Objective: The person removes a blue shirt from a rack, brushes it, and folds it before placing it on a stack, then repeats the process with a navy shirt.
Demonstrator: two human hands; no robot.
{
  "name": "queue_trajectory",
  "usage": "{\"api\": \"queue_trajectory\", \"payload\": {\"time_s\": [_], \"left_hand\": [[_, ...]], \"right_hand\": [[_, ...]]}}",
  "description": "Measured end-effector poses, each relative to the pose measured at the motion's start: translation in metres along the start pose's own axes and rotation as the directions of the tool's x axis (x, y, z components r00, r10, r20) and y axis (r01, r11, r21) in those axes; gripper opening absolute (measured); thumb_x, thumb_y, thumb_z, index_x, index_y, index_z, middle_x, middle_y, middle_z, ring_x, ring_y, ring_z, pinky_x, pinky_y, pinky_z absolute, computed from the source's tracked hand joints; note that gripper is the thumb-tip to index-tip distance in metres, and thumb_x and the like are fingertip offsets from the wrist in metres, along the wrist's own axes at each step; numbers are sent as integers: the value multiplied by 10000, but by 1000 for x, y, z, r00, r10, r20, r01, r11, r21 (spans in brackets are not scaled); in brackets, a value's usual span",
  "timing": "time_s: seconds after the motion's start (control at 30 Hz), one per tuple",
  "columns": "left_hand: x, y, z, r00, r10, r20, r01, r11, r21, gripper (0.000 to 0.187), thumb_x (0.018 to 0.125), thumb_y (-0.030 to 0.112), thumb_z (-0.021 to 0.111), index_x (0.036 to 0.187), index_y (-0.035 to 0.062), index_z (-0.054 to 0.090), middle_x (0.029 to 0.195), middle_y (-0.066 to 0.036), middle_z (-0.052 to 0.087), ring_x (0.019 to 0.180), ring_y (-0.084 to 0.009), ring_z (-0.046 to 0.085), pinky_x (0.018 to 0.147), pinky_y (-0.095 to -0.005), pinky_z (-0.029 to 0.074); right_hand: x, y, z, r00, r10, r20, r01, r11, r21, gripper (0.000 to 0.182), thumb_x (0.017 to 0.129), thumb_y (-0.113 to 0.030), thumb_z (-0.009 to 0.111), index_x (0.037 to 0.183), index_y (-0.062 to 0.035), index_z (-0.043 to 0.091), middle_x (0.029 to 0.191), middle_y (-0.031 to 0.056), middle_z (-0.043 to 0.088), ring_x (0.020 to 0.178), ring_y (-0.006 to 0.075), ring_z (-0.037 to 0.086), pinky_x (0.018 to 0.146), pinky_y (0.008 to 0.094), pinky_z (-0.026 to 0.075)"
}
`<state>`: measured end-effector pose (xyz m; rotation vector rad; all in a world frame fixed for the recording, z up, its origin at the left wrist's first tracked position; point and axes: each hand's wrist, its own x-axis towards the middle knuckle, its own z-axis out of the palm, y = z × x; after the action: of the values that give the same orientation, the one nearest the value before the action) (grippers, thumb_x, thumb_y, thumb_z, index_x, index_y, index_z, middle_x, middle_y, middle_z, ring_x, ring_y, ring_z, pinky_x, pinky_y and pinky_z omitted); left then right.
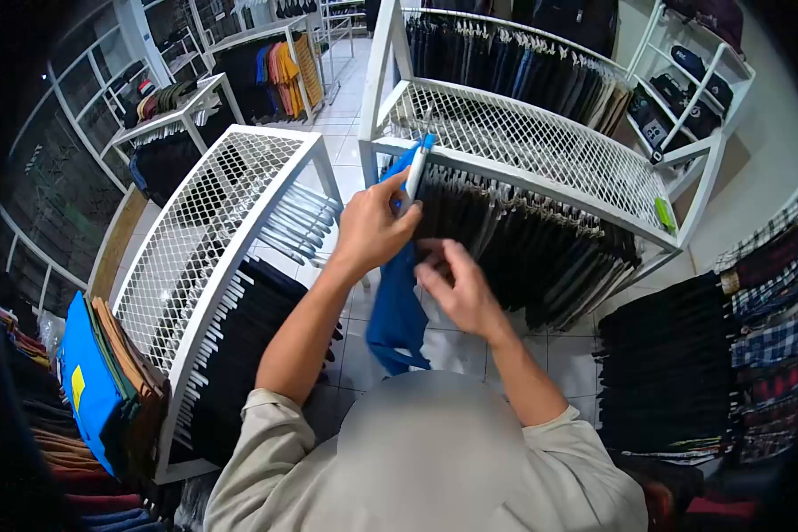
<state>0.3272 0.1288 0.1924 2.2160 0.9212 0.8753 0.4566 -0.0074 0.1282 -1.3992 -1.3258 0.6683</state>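
A blue garment hangs from a white hanger, its cloth dropping in a narrow fold in front of me. The hanger stands up near the front rail of a white rack, with a bit of blue at its top end. My left hand is closed around the hanger's lower part, knuckles up. Just right of the cloth is my right hand, lower than the left, its fingers bent and apart. Its fingertips are close to the garment's edge, and nothing shows in them.
Ahead, a white mesh-topped rack holds dark trousers on hangers. Another mesh rack stands at the left, with white hangers and folded shirts on its near end. Plaid shirts hang at the right.
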Motion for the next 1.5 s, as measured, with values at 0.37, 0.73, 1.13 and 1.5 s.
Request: {"api": "queue_trajectory", "payload": {"time_s": [0.37, 0.73, 1.13, 1.5], "left_hand": [[-7, -19, -78, 986, 141, 86, -140, 990, -21, 345, 1016, 222, 614, 1279, 0, 634, 1114, -174, 613, 986, -271, 620, 843, -382, 512], [34, -5, -61, 928, 345, 138, -324, 933, -154, 431, 974, 330, 672, 1254, 4, 641, 1059, -210, 671, 987, -294, 646, 824, -401, 520], [86, 2, 29, 865, 501, -5, -486, 842, 234, 462, 902, 482, 709, 958, 28, 642, 787, -144, 647, 713, -336, 661, 619, -422, 508], [330, 124, 45, 925, 309, 221, -378, 808, 453, 651, 969, 626, 533, 974, 4, 722, 785, -181, 710, 646, -290, 696, 622, -420, 534]], "right_hand": [[67, 12, -58, 828, -558, -63, 313, 551, -774, 500, 892, -350, 758, 1328, -142, 630, 1187, 131, 622, 1110, 343, 575, 989, 475, 415], [37, -3, -114, 759, -614, -214, 155, 491, -857, 309, 851, -312, 778, 1046, -89, 692, 924, 117, 700, 870, 344, 687, 758, 435, 520], [-10, -8, -218, 753, -480, -449, -206, 477, -855, 382, 841, -373, 804, 952, -35, 666, 876, 159, 693, 792, 378, 679, 685, 431, 526], [170, -92, -426, 946, 0, -325, -270, 558, -785, 532, 934, -507, 653, 1029, 7, 749, 881, 196, 731, 780, 286, 718, 760, 375, 546]]}}
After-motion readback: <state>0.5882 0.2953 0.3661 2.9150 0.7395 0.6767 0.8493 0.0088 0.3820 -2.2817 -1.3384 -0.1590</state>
